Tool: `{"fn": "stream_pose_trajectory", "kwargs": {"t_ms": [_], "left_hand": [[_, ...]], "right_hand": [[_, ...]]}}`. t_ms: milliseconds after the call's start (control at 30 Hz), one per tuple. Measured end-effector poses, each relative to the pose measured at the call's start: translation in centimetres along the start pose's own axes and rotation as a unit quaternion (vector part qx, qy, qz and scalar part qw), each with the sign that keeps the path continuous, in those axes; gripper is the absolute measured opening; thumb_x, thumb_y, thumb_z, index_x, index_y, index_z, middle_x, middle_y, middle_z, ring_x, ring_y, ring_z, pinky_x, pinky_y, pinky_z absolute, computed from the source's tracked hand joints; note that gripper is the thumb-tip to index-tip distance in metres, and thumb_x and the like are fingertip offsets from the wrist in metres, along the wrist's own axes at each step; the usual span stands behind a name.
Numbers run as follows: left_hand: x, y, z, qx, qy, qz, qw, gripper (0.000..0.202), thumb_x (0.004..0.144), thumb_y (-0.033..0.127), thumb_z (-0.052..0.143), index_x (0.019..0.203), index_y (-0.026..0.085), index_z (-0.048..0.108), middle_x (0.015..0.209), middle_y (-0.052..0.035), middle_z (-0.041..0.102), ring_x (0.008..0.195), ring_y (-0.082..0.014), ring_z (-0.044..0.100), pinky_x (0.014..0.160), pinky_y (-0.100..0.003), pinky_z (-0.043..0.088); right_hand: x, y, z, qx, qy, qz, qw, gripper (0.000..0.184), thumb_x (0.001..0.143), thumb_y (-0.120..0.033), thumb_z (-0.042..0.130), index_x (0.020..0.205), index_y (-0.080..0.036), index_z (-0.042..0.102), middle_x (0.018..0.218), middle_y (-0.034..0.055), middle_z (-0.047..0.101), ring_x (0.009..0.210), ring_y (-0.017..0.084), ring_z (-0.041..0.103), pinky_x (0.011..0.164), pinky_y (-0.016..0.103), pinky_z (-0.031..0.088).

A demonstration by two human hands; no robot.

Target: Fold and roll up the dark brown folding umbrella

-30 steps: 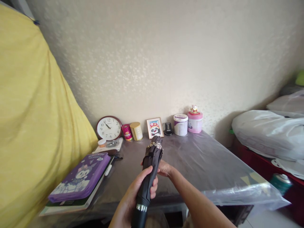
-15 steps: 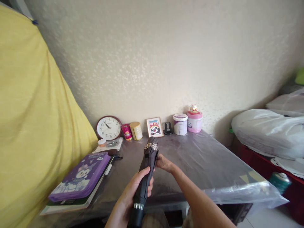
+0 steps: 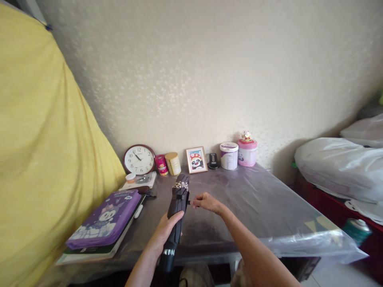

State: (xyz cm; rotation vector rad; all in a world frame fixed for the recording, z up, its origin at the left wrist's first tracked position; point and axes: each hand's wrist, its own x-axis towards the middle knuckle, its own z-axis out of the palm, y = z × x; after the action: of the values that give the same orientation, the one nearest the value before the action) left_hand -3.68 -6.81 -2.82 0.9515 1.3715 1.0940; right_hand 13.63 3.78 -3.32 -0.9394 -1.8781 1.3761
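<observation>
A folded black umbrella [image 3: 176,211] slants above the near part of the table, its dark handle toward me and a patterned band near its far end. My left hand [image 3: 168,231] is wrapped around its lower middle, thumb on top. To the right of the umbrella, my right hand [image 3: 206,202] pinches the end of a short dark strap [image 3: 190,203] that reaches out from the umbrella's side. The fingertips of the left hand are mostly hidden behind the umbrella.
A plastic-covered table [image 3: 239,211] stands against the wall. Along its back are a clock [image 3: 139,160], tins, a picture frame [image 3: 196,160] and tubs. A purple case [image 3: 104,219] lies on books at left, by a yellow cloth [image 3: 60,159]. White bags [image 3: 338,167] sit at right.
My right hand has drawn away from the umbrella to the right, pulling the strap out taut. The umbrella and left hand have shifted slightly left.
</observation>
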Motion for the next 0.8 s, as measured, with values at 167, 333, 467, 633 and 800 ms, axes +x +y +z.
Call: {"fn": "stream_pose_trajectory", "kwargs": {"t_ms": [167,333,467,633,800], "left_hand": [[0.0,-0.2,0.2,0.003,0.012,0.018,1.000,0.041,0.063,0.047,0.068,0.088,0.017,0.053,0.046,0.0055,0.052,0.038,-0.0123,0.053,0.038,-0.022,0.042],[0.3,-0.4,0.1,0.000,-0.003,0.016,1.000,0.048,0.063,0.047,0.067,0.098,0.019,0.050,0.048,0.0071,0.052,0.038,-0.0122,0.053,0.038,-0.022,0.042],[0.5,-0.8,0.0,-0.017,-0.026,-0.013,0.999,0.041,0.066,0.049,0.064,0.090,0.019,0.049,0.048,0.0054,0.054,0.038,-0.0113,0.051,0.036,-0.021,0.040],[0.7,-1.2,-0.1,-0.097,-0.060,-0.046,0.992,0.036,0.066,0.047,0.065,0.081,0.019,0.047,0.051,0.0052,0.054,0.038,-0.0090,0.049,0.036,-0.019,0.038],[0.9,-1.0,-0.5,-0.143,-0.090,-0.091,0.981,0.035,0.066,0.046,0.065,0.075,0.017,0.049,0.051,0.0054,0.052,0.037,-0.0072,0.049,0.037,-0.018,0.037]], "right_hand": [[0.2,-0.1,0.5,-0.006,0.029,0.032,0.999,0.027,0.066,-0.036,0.064,0.051,-0.015,0.058,0.040,-0.0069,0.048,0.034,0.003,0.033,0.036,0.017,0.022],[0.4,-0.5,1.3,0.133,0.018,0.019,0.991,0.030,0.060,-0.043,0.069,0.068,-0.015,0.058,0.047,-0.0055,0.056,0.037,0.008,0.050,0.040,0.019,0.039],[0.2,-0.9,1.7,0.217,-0.008,-0.008,0.976,0.035,0.057,-0.040,0.073,0.077,-0.015,0.058,0.057,-0.0022,0.063,0.050,0.012,0.061,0.055,0.026,0.049],[0.0,-1.0,1.5,0.266,-0.053,-0.041,0.962,0.040,0.050,-0.028,0.079,0.083,-0.015,0.061,0.074,0.0004,0.067,0.070,0.015,0.065,0.077,0.033,0.049],[-0.1,-1.0,1.1,0.264,-0.103,-0.073,0.956,0.041,0.053,-0.025,0.078,0.090,-0.016,0.062,0.083,0.0025,0.069,0.080,0.016,0.065,0.084,0.035,0.045]]}}
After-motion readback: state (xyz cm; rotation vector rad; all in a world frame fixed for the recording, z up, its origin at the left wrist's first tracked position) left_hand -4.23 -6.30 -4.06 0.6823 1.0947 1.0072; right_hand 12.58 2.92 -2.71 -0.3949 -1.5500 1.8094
